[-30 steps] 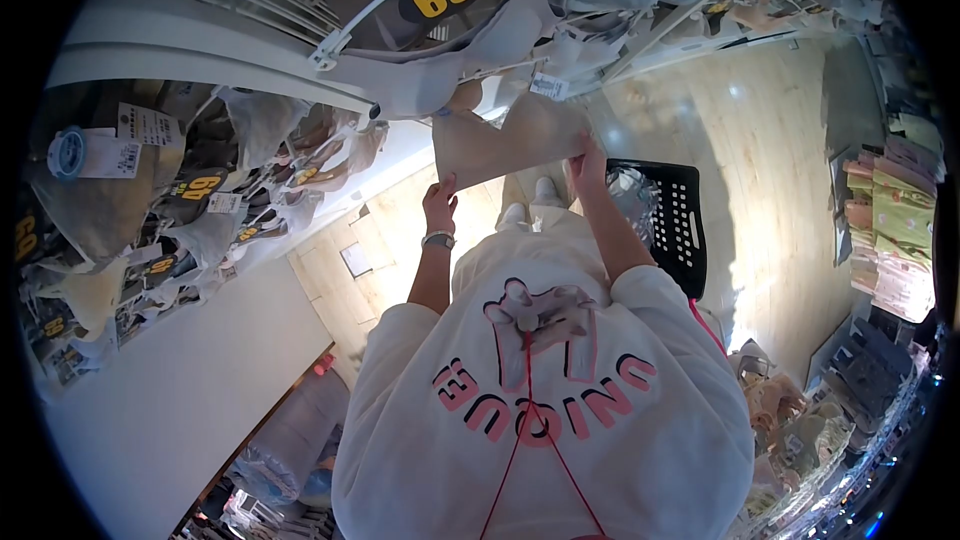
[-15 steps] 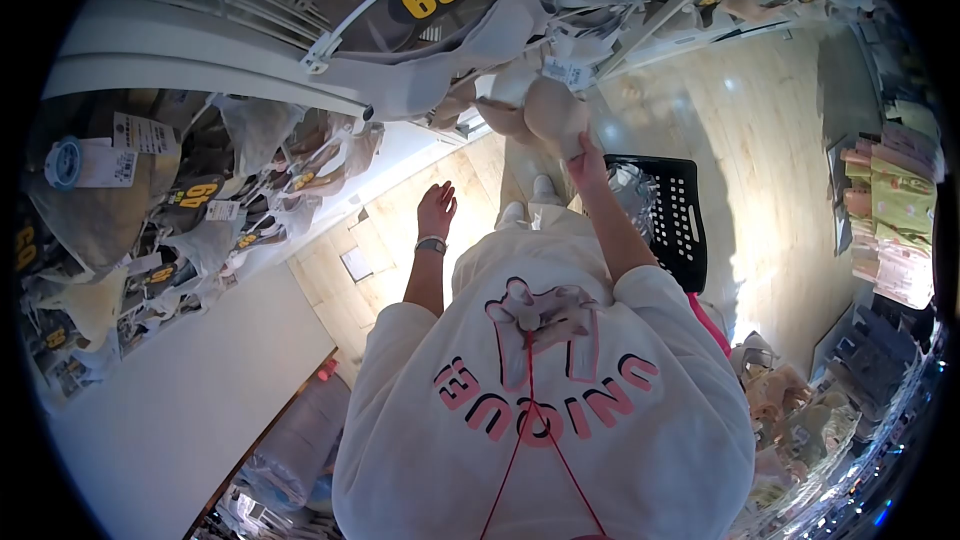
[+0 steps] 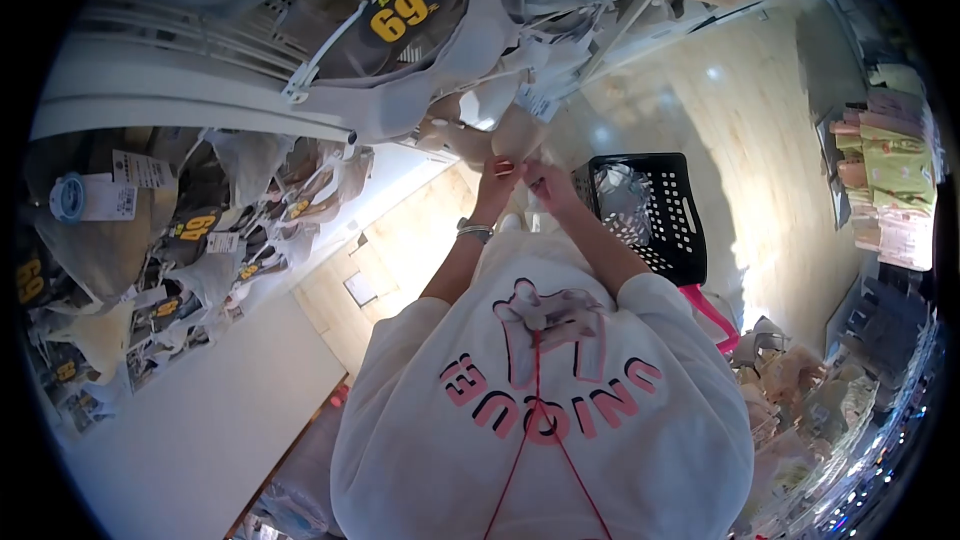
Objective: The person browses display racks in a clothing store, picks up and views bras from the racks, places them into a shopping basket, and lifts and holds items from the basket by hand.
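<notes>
A beige bra (image 3: pixel 518 132) with moulded cups hangs from the rack in front of me, a white printed tag (image 3: pixel 536 103) beside its upper cup. At its lower edge, my left hand (image 3: pixel 495 188) is closed on the fabric, with a watch on the wrist. My right hand (image 3: pixel 552 187) is right beside it, fingers bent and pinched on the bra's edge. The exact fingertip contact is small and partly hidden. Above the bra, a larger grey bra (image 3: pixel 400 100) hangs with a black and yellow "69" price sign (image 3: pixel 403 16).
A black perforated basket (image 3: pixel 683 210) with clear plastic packaging (image 3: pixel 622 192) inside hangs by my right forearm; a pink strap (image 3: pixel 715 320) is near it. Racks of bras (image 3: pixel 200 230) line the left. Folded clothes (image 3: pixel 895 175) hang at right. A white counter (image 3: pixel 210 410) stands lower left.
My left hand has risen from open air to the bra's lower edge. My right hand has moved left and down, and the bra has shifted slightly left with it.
</notes>
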Tool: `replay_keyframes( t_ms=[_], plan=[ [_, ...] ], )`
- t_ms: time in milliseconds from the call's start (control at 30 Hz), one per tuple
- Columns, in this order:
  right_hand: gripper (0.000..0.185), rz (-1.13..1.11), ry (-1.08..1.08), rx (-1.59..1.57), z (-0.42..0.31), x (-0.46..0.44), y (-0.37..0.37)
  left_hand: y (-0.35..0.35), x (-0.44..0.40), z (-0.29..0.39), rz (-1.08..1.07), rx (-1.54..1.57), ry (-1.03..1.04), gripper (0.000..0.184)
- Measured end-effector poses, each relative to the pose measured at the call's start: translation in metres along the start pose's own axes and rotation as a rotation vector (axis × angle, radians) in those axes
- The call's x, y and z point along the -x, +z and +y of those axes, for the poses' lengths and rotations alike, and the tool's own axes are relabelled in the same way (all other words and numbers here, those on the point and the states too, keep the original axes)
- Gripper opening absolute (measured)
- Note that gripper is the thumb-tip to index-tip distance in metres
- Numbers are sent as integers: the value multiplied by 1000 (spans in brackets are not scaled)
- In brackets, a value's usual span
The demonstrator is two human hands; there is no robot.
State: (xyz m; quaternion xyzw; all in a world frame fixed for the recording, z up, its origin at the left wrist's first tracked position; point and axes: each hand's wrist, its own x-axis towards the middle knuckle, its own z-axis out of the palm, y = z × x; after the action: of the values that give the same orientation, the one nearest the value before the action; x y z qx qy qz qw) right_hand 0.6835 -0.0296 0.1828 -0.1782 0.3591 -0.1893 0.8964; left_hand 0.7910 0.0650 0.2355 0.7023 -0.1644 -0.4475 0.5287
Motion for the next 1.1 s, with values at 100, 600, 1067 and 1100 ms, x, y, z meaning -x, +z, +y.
replay_keyframes(
  t_ms=[100, 600, 1067, 1100],
  plan=[
    [23, -57, 0, 48, 6, 18, 15, 15, -18, -10, 109, -419, 203, 61],
    [12, 224, 79, 301, 24, 20, 6, 9, -4, 18, -2, -1135, 327, 39],
    [20, 232, -334, -5, -38, 93, -104, -4, -42, -29, -232, -958, 337, 23],
    [22, 291, -414, -13, -42, 99, -130, -7, -46, -37, -265, -938, 324, 22]
  ],
)
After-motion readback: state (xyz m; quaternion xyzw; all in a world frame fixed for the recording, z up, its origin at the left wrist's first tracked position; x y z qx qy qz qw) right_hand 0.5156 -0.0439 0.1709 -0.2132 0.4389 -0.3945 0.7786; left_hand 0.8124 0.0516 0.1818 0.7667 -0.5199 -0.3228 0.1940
